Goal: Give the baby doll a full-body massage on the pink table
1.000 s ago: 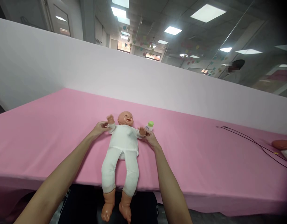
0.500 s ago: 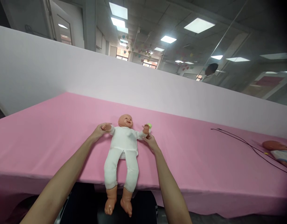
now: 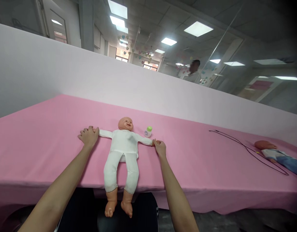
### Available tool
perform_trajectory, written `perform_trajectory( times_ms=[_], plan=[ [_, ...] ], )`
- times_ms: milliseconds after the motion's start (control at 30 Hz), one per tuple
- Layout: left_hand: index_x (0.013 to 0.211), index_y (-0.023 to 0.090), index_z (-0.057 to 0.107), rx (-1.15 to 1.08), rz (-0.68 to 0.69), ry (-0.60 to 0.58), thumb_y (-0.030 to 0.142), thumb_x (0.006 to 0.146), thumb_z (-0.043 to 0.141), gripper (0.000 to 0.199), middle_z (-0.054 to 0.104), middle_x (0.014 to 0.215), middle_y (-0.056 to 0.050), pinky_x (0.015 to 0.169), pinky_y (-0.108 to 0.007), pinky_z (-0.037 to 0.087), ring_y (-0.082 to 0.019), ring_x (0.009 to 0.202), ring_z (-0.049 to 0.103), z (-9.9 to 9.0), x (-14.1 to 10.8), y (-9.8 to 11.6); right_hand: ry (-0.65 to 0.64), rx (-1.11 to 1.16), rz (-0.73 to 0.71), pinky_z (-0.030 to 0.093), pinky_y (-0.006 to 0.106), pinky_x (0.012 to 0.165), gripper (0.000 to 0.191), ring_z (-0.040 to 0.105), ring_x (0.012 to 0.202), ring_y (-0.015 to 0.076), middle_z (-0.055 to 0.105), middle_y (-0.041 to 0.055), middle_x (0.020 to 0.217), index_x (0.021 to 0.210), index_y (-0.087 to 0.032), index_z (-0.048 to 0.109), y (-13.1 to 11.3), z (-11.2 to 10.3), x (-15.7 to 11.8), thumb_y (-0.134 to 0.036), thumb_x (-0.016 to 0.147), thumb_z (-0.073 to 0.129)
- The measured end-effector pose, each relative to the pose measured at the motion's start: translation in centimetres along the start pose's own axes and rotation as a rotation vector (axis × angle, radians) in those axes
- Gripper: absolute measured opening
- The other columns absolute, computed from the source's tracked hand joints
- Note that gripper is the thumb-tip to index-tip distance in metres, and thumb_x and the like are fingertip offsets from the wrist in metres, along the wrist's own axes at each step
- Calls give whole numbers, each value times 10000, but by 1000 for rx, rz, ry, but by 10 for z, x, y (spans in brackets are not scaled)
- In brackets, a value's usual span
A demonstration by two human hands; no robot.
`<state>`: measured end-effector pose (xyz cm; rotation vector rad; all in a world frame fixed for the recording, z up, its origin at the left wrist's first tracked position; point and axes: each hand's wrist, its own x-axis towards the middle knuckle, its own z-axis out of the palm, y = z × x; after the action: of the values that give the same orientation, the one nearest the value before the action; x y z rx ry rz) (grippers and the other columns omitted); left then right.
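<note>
Grasping outspread doll (image 3: pixel 124 141) with left hand (image 3: pixel 88 136) at nine o'clock, right hand (image 3: pixel 161 149) at three; apparently arm-stretching, next calling for gentleness.

Small dark print (image 3: pixel 146 133) borne on the side of a whitish container (image 3: pixel 148 133) topped by a green lid (image 3: pixel 149 128), marks too small and blurred to be deciphered, no word, brand or number able to be read there or elsewhere.
</note>
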<state>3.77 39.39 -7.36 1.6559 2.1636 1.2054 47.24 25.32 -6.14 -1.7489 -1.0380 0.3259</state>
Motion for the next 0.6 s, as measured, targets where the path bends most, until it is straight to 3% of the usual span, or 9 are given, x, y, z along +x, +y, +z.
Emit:
perform_trajectory(
  times_ms=[67,167,233,300,333,400,500,533,600],
  plan=[
    [1151,120,718,37,-6,50,507,960,500,483,584,1305,-287,976,-631,350,-487,1238,463,1,-1,0,49,-102,28,381,311,571,407,530,629,194,632,62,740,765,-190,639,-1,-1,2,-594,788,682],
    [1297,126,667,-2,55,122,464,967,524,494,456,1489,-279,1038,-658,313,-491,1358,363,-8,-7,13,132,-192,28,457,337,670,531,630,774,235,644,174,1140,1070,-163,710,-6,-3,4,-603,774,692],
    [1409,141,597,-110,196,129,407,984,519,507,401,1555,-252,1118,-655,260,-461,1440,295,-18,-18,39,130,-228,-14,495,364,758,596,658,860,254,547,202,1339,1236,-169,680,-12,-4,6,-601,828,636],
    [1434,167,579,-331,373,56,381,1000,514,489,441,1543,-204,1188,-585,252,-401,1465,320,-27,-34,79,77,-232,-94,514,397,845,601,656,920,267,498,198,1404,1318,-168,644,-19,-4,11,-582,891,563],
    [1412,173,596,-496,426,-21,388,997,528,473,491,1499,-190,1186,-539,300,-375,1428,393,-28,-44,102,47,-221,-140,520,411,880,592,649,949,273,495,193,1409,1337,-168,632,-23,-3,14,-567,910,543],
    [1265,181,678,-841,402,-345,453,978,590,405,630,1328,-161,1109,-481,428,-344,1265,566,-23,-62,150,-3,-200,-233,521,434,956,555,631,1033,287,509,183,1402,1350,-171,623,-31,1,22,-515,923,538],
    [1145,146,689,-1209,37,-937,546,995,576,443,687,1209,-185,1017,-421,520,-310,1161,658,4,-85,210,-44,-224,-419,451,468,1130,519,556,1267,308,545,172,1402,1392,-172,598,-37,11,37,-382,923,524],
    [1126,135,682,-1285,-106,-1080,584,1003,553,483,691,1184,-202,982,-404,541,-302,1135,674,16,-91,224,-53,-248,-484,411,479,1181,528,519,1337,307,552,170,1420,1417,-167,582,-38,15,42,-343,924,509],
    [1114,128,667,-1401,-317,-1232,649,998,528,552,695,1120,-213,895,-394,578,-289,1058,697,40,-99,245,-78,-299,-571,348,498,1245,570,457,1436,301,539,179,1487,1472,-129,540,-37,23,50,-277,927,460]
  ],
)
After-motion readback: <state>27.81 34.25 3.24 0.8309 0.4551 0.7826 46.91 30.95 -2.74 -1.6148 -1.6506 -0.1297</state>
